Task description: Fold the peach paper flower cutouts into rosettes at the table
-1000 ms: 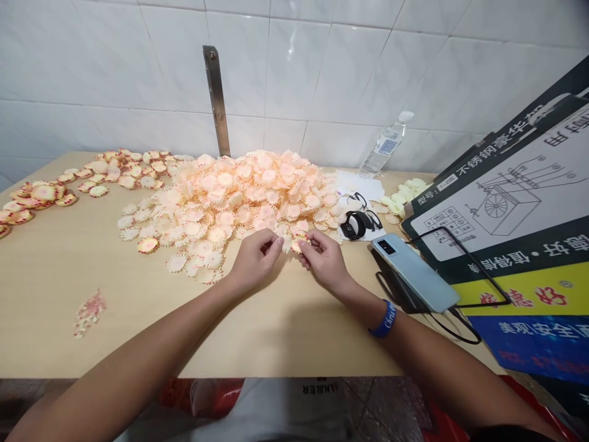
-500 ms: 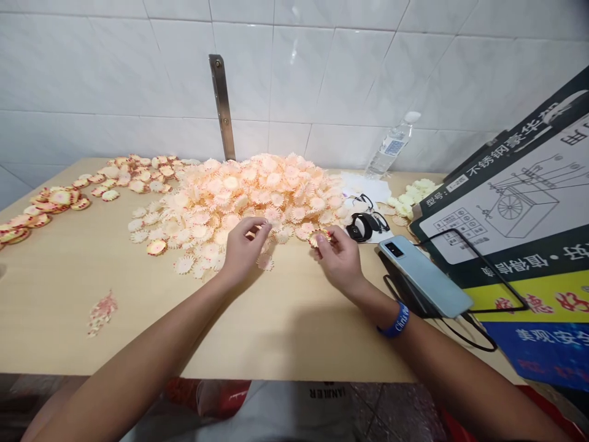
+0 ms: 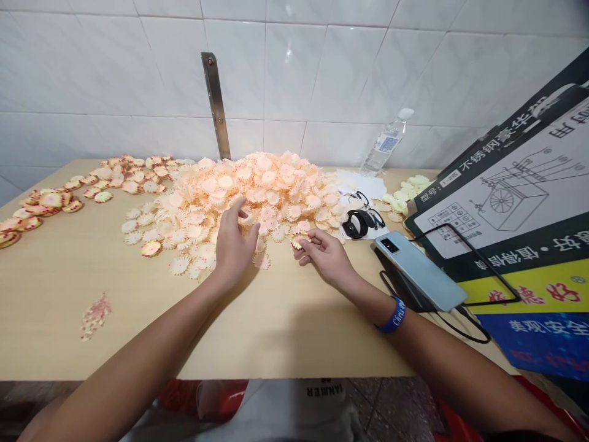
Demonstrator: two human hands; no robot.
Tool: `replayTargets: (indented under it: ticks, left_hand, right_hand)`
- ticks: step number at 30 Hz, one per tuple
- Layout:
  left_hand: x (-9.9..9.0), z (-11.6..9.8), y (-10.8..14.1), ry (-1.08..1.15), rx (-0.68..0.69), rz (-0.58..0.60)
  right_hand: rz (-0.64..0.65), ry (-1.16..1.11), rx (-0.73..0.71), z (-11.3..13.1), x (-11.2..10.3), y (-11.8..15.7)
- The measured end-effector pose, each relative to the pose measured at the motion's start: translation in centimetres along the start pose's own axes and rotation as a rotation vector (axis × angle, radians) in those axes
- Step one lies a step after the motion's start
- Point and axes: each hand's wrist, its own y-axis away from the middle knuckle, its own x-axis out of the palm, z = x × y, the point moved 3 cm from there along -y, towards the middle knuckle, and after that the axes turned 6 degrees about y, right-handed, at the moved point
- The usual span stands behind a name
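And the right hand (image 3: 323, 256) has a frilled piece (image 3: 298, 242) pinched at its fingertips, presumably for a clear face, while the left hand (image 3: 234, 245) gapes, seemingly empty, the pale heap (image 3: 280, 178) handily just beyond its fingers.

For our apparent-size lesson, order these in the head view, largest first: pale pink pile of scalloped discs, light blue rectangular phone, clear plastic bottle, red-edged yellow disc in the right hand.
1. Pile
2. Phone
3. Bottle
4. Disc, partly covered
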Motion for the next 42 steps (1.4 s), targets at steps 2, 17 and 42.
replayTargets:
  ticks: [2, 17, 42]
  left_hand:
    - [0.3, -0.6, 0.4, -0.002, 0.074, 0.069]
    - [3.1, -1.7, 3.0, -0.098, 0.101, 0.459]
    - [3.4, -1.2, 2.0, 0.231, -0.119, 0.608]
  right_hand:
    - [0.005, -0.039, 0.039, 0.0, 0.0, -0.1]
    - [0.182, -0.029, -0.02, -0.5, 0.8, 0.1]
    - [0.336, -0.043, -0.021, -0.2, 0.8, 0.2]
